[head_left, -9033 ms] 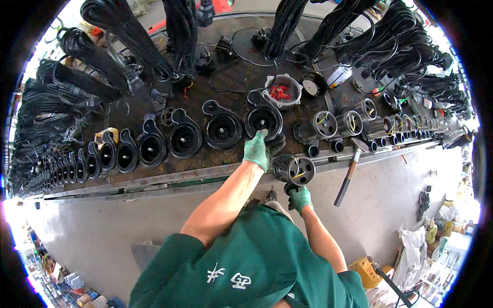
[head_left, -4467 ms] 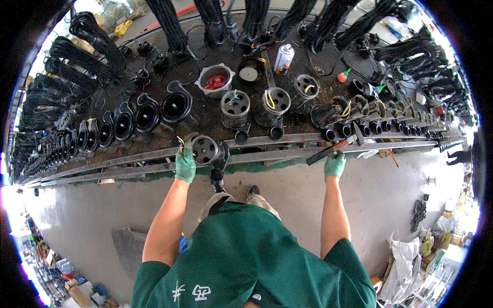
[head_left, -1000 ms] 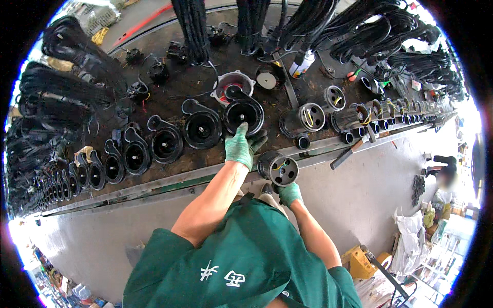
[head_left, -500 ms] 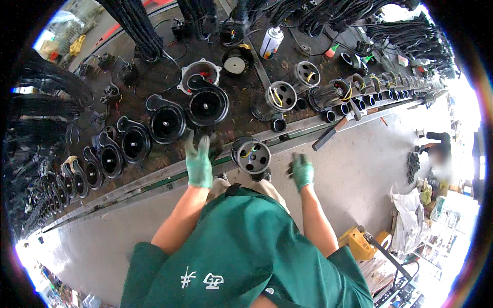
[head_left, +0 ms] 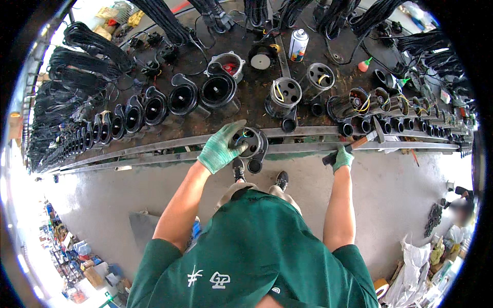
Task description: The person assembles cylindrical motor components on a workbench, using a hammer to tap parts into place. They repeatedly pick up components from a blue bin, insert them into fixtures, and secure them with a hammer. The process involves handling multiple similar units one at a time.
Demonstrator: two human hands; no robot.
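Note:
A dark cylindrical pump housing stands upright at the bench's near edge, its round top with holes and coloured wires facing up and its side spout toward me. My left hand, in a green glove, curves round the housing's left side, thumb at the near rim and fingers at the far side. To the right, my gloved right hand is closed round the handle end of a hammer. The hammer lies slanted along the bench edge, its metal head up and to the right, beside a row of housings.
Black spiral-shaped casings line the bench at left. Two more housings stand just beyond my work, and a long row runs right. A spray can and black cable bundles are farther back. Metal rails edge the bench.
My left hand has moved from beside the casings onto the pump housing. My right hand has gone right and taken hold of the hammer handle. The view has turned and shifted.

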